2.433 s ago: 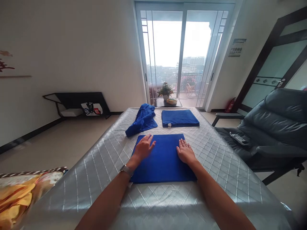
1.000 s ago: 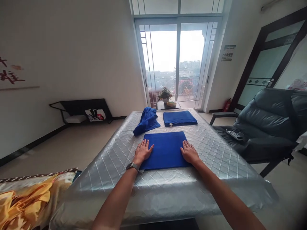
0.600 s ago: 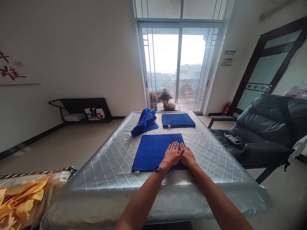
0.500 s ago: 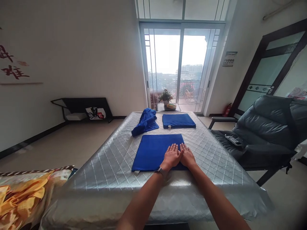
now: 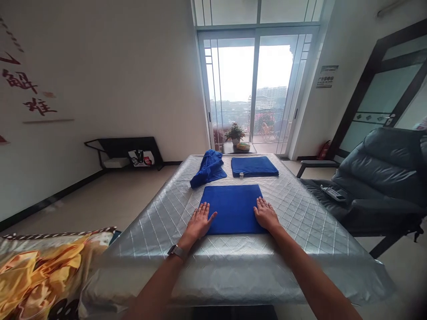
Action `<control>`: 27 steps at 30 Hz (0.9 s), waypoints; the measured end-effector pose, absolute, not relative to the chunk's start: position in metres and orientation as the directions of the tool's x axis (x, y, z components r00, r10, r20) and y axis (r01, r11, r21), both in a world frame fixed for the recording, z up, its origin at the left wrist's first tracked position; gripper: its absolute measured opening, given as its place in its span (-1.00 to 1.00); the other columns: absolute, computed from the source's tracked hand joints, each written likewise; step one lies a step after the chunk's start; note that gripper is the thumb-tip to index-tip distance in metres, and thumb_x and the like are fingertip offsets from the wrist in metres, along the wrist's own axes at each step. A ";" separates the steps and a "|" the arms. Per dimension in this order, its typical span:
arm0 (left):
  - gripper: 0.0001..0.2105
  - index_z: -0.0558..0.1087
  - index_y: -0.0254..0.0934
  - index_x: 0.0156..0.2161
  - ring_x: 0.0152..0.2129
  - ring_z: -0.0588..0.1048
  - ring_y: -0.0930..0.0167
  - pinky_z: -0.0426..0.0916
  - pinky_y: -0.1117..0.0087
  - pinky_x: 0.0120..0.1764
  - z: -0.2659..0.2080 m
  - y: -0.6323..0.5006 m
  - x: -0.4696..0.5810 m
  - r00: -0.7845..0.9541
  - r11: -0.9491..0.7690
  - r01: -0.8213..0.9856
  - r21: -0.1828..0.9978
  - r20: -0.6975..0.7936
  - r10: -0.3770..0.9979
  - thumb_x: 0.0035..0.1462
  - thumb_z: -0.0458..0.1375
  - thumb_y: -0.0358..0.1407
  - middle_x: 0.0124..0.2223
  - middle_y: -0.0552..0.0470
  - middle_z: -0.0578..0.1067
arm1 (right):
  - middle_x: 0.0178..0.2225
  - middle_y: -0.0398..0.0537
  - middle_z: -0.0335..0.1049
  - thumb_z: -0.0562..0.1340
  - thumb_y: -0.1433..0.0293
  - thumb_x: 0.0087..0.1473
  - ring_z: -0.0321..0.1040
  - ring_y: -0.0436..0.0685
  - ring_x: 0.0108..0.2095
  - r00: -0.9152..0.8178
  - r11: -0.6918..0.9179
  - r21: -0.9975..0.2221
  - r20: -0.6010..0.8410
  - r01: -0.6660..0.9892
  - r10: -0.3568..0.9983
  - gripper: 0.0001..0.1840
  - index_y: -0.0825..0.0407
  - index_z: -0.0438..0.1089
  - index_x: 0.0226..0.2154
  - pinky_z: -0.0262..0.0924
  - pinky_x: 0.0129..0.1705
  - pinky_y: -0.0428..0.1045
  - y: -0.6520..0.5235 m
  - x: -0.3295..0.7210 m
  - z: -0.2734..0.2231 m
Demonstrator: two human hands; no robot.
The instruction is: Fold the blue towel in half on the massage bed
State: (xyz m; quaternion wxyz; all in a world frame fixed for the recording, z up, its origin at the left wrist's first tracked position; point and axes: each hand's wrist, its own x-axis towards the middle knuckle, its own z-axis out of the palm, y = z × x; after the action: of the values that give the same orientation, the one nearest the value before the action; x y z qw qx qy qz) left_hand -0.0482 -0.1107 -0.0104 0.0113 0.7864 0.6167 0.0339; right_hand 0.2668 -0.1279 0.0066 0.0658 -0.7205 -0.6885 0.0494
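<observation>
We note L hand point(image 5: 200, 221) has shifted from beside R hand point(image 5: 267, 214) to opp. edge of folded blue towel point(image 5: 233, 210) on table point(image 5: 156, 222), both grips spread flat w/o pinching, so both sides seem steadied.

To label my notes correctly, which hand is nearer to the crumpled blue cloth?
Left. The left hand lies at the left edge of the flat blue cloth, on the near side of the crumpled blue cloth; the right hand lies at the right edge, farther across. Neither touches it.
</observation>
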 end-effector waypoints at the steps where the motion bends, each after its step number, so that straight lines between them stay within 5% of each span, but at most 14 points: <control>1: -0.19 -0.09 -0.51 0.43 0.42 -0.13 0.22 -0.16 0.12 0.39 -0.011 -0.112 -0.049 0.237 -0.239 0.969 0.064 0.040 0.971 0.36 -0.41 0.14 0.48 -0.19 -0.13 | 0.46 0.10 -0.21 -0.19 0.23 0.37 -0.31 0.16 0.45 0.049 -0.044 -0.149 0.028 0.988 0.998 -0.30 0.25 -0.09 0.42 -0.42 0.42 0.11 -0.128 0.266 0.007; 6: -0.19 -0.06 -0.50 0.43 0.41 -0.12 0.22 -0.14 0.13 0.38 -0.009 -0.113 -0.046 0.234 -0.237 0.968 0.077 0.052 0.971 0.36 -0.39 0.15 0.47 -0.22 -0.10 | 0.45 0.12 -0.18 -0.17 0.29 0.35 -0.34 0.16 0.45 0.030 -0.020 -0.076 0.121 0.997 0.992 -0.32 0.28 -0.05 0.40 -0.53 0.43 0.15 -0.141 0.261 0.012; 12: -0.18 -0.03 -0.52 0.42 0.41 -0.09 0.20 -0.11 0.11 0.38 -0.010 -0.113 -0.046 0.253 -0.259 0.963 0.079 0.077 0.964 0.36 -0.39 0.14 0.46 -0.25 -0.06 | 0.46 0.06 -0.26 -0.21 0.20 0.38 -0.34 0.14 0.45 0.014 -0.014 -0.135 -0.004 0.991 1.000 -0.30 0.21 -0.10 0.42 -0.38 0.42 0.14 -0.175 0.259 0.006; 21: -0.27 0.01 -0.45 0.42 0.40 -0.06 0.17 -0.14 0.05 0.39 0.008 -0.128 -0.027 0.241 -0.253 0.966 0.050 0.172 0.955 0.37 -0.31 0.07 0.45 -0.21 0.05 | 0.46 0.09 -0.27 -0.20 0.22 0.37 -0.36 0.15 0.46 0.014 -0.013 -0.164 0.006 0.986 1.000 -0.29 0.25 -0.13 0.43 -0.39 0.43 0.15 -0.184 0.256 0.009; 27: -0.35 0.03 -0.36 0.43 0.40 -0.03 0.34 -0.14 0.21 0.40 0.020 -0.156 0.085 0.593 -0.633 0.768 0.098 0.268 0.760 0.41 -0.36 -0.01 0.45 -0.09 0.05 | 0.46 0.10 -0.28 -0.20 0.23 0.38 -0.34 0.18 0.45 -0.007 0.008 -0.125 0.009 0.992 1.000 -0.30 0.23 -0.12 0.43 -0.39 0.43 0.16 -0.186 0.259 0.006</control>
State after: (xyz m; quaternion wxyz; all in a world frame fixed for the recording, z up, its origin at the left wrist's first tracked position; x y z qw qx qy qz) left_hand 0.0850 -0.1558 0.0197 -0.0140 0.8923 0.4279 0.1434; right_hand 0.2588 -0.1858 0.0064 0.0473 -0.7031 -0.7083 0.0410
